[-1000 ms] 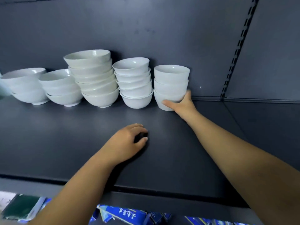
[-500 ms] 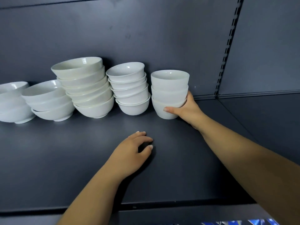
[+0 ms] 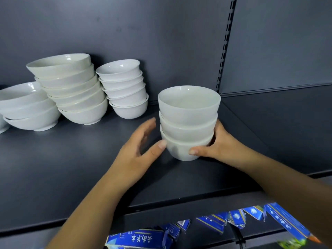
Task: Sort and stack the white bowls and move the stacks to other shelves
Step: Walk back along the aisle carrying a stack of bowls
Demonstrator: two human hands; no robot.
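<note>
A stack of three small white bowls [image 3: 187, 123] stands away from the back wall, near the middle of the dark shelf [image 3: 53, 168]. My right hand [image 3: 213, 146] grips its bottom bowl from the right, thumb across the front. My left hand [image 3: 142, 146] comes in from the left with spread fingers, its thumb tip touching the bottom bowl. Against the back wall stand a taller stack of small bowls [image 3: 124, 88], a leaning stack of several wide bowls [image 3: 71, 88] and a lower stack of wide bowls [image 3: 27, 108].
A slotted upright [image 3: 224, 44] divides the back panel; the shelf continues to its right [image 3: 278, 114]. Blue cartons [image 3: 140, 238] lie on the shelf below, along the bottom edge. Another white bowl pokes in at the far left edge [image 3: 2, 124].
My right hand has pulled the three-bowl stack forward, away from the wall and the other stacks. My left hand has lifted off the shelf and reached the stack's left side.
</note>
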